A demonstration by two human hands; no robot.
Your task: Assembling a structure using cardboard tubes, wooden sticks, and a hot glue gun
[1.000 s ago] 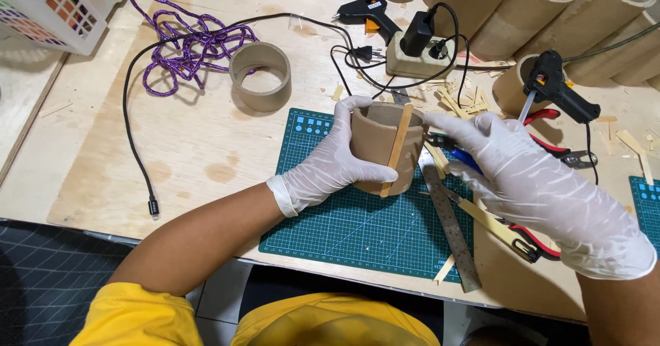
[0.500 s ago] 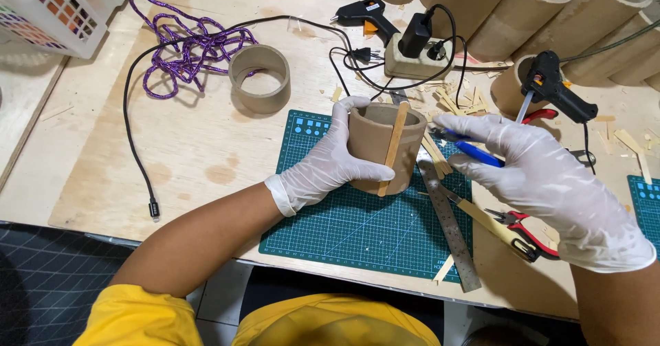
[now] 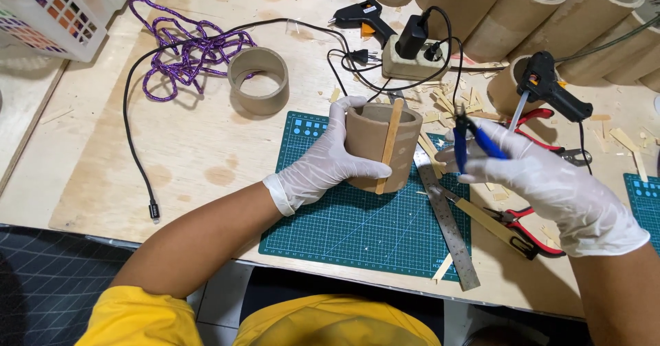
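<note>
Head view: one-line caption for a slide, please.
Gloved left hand steadies a cardboard tube with a wooden stick on a green cutting mat; right hand holds blue-handled pliers.

Left arm: bare forearm reaches in from the lower left, angled up and to the right, with a yellow sleeve at the shoulder.
Left hand (image 3: 323, 164): white glove, palm turned rightward, fingers curled round in a grasp — thumb on the near side, fingertips up top.
Right arm: comes in from the lower right, bare below the glove cuff.
Right hand (image 3: 529, 174): white glove, knuckles up, fingers closed in a pinch — held off the bench.
</note>
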